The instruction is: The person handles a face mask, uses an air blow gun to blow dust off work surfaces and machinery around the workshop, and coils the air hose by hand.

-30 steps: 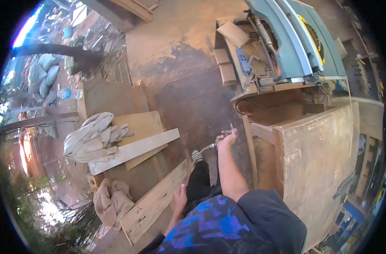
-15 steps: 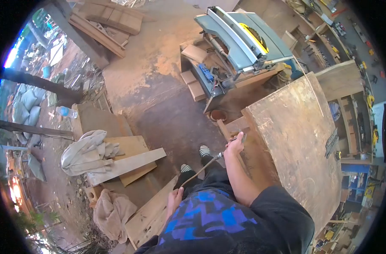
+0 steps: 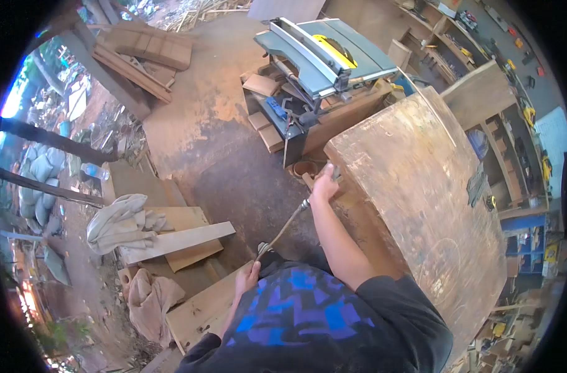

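We hold one hose (image 3: 285,227) in two hands: the left hand (image 3: 247,278), near us, is curled round it, and the right hand (image 3: 324,185), farther off, is closed on one tool (image 3: 337,172) at its far end, mostly hidden by the fingers. The hose runs left of one bench (image 3: 414,180). We see one saw (image 3: 365,45) far off, two cloths (image 3: 123,225) and one bottle (image 3: 95,171) at left.
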### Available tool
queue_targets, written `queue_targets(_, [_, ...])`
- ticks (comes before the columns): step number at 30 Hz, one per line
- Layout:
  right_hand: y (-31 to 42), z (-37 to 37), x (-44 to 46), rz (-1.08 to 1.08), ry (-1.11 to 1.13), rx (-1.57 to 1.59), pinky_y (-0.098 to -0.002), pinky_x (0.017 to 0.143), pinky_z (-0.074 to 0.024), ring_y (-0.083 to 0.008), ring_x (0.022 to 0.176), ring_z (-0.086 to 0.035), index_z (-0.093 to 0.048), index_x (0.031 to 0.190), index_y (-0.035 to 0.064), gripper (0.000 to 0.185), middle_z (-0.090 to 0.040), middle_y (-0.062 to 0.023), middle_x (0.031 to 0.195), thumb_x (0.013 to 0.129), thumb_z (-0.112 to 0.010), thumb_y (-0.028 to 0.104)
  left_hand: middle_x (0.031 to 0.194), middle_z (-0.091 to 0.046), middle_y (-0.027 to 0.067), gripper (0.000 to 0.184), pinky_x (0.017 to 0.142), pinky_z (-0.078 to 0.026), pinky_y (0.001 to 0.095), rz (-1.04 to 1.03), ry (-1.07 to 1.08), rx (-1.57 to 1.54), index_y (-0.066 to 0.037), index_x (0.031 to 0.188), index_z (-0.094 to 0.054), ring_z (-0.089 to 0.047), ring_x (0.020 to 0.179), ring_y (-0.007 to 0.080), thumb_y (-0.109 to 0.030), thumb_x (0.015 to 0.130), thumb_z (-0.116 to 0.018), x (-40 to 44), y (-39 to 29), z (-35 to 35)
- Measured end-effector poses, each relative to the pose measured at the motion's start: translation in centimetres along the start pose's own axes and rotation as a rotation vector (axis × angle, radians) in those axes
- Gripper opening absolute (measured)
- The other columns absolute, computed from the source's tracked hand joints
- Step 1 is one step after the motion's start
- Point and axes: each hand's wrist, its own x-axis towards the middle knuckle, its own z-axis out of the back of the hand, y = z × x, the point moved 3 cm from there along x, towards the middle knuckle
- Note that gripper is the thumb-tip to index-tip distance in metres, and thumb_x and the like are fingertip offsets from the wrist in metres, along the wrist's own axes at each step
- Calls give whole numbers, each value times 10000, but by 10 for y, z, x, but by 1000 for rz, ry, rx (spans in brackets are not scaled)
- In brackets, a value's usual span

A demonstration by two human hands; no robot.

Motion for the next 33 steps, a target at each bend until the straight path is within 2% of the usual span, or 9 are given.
queue_targets(1, [-2,-2,12,48,-42,-20,-387,559,-477,-242,577,-620,-659,763,-20,510,-645,-123,665,898,-613,469,623,-523,181,529,603,-426,401,-29,-32,-16,37,772,-608,-533,609,237,-440,970,-492,-7,-17,-4])
queue_targets(2, [-15,-9,34,157,-23,-84,-450,756,-490,-352,811,-670,-686,905,-61,562,-688,-223,803,903,-574,489,601,-498,158,526,596,-417,390,-59,-63,-33,36,752,-600,-508,605,198,-427,974,-490,-10,-32,-10])
queue_targets(3, [44,12,20,23,-85,-378,-501,829,-472,-421,925,-645,-672,983,-64,602,-672,-286,935,919,-504,510,607,-509,167,537,601,-422,398,-92,-56,-4,41,752,-598,-524,607,219,-437,972,-487,-13,-44,-33])
queue_targets(8, [96,25,57,89,-80,-459,-495,879,-465,-453,1006,-614,-663,981,-74,669,-660,-305,963,887,-519,573,672,-576,245,569,638,-448,456,-144,-46,46,48,742,-613,-605,672,373,-458,958,-467,13,-85,-87])
queue_targets(10, [104,24,85,168,-40,-456,-505,884,-466,-459,995,-616,-673,961,-72,671,-658,-310,973,888,-512,574,721,-598,273,555,657,-452,484,-192,-71,80,41,745,-629,-613,716,430,-445,956,-464,32,-94,-110])
queue_targets(18, [153,50,178,231,-66,-580,-503,889,-473,-448,991,-626,-677,966,-85,636,-654,-314,1001,911,-510,526,788,-628,274,536,735,-468,514,-257,20,126,30,788,-652,-625,810,454,-443,954,-463,41,-170,-181])
queue_targets(27, [147,32,210,411,-57,-631,-495,832,-500,-443,946,-643,-679,937,-82,644,-661,-307,959,866,-569,548,807,-631,285,542,774,-479,508,-291,107,164,34,788,-659,-625,841,457,-436,956,-448,79,-197,-173])
queue_targets(30, [152,37,235,185,-210,-557,-488,853,-496,-439,965,-638,-689,945,-58,620,-663,-297,975,858,-579,546,811,-632,285,539,779,-480,506,-279,191,149,31,798,-665,-627,844,455,-441,951,-456,93,-204,-169])
queue_targets(33, [168,41,214,211,-87,-597,-492,864,-489,-438,974,-633,-687,975,-38,601,-659,-294,997,862,-575,542,817,-634,288,535,787,-481,506,-277,253,179,31,811,-670,-629,847,453,-442,949,-461,102,-212,-164])
